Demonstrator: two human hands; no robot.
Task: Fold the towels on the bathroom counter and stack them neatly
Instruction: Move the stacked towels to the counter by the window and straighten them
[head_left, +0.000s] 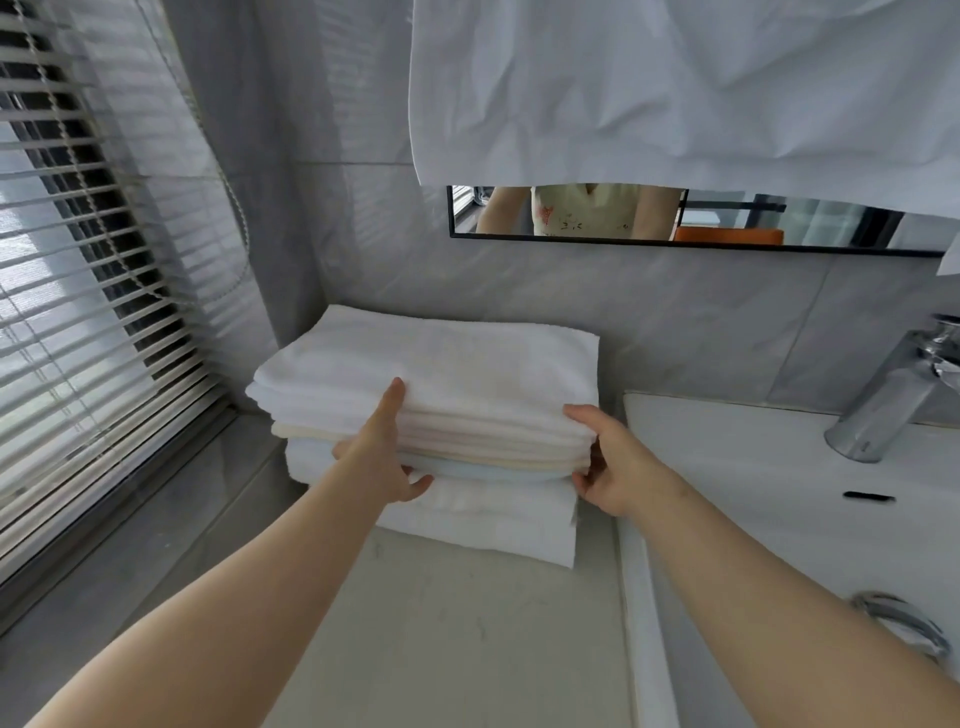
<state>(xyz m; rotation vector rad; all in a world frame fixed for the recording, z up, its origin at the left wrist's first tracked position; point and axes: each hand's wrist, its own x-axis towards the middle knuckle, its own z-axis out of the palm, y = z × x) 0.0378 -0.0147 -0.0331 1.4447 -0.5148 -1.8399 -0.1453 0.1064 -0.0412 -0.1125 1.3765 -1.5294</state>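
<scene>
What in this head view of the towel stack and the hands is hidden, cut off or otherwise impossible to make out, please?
- Left hand fingertips: tucked into the towel stack, so unseen.
- Right hand fingertips: also buried between layers.
- Towel count: front edges blur together.
- Mirror: mostly covered by the hanging white cloth.
- Faucet: cut off by the right edge.
- Sink drain: partly behind the right forearm.

The stack of towels (431, 415) sits on the counter (441, 623) before me, pushed back against the wall (675, 322); my left hand (384, 457) grips its near left side, thumb on top; my right hand (613, 462) grips its near right corner; the sink (779, 493) lies to the right, the tap (893, 389) behind it; the blinds (78, 312) hang at left; the mirror (727, 223) is above, behind a hanging cloth (675, 88).
</scene>
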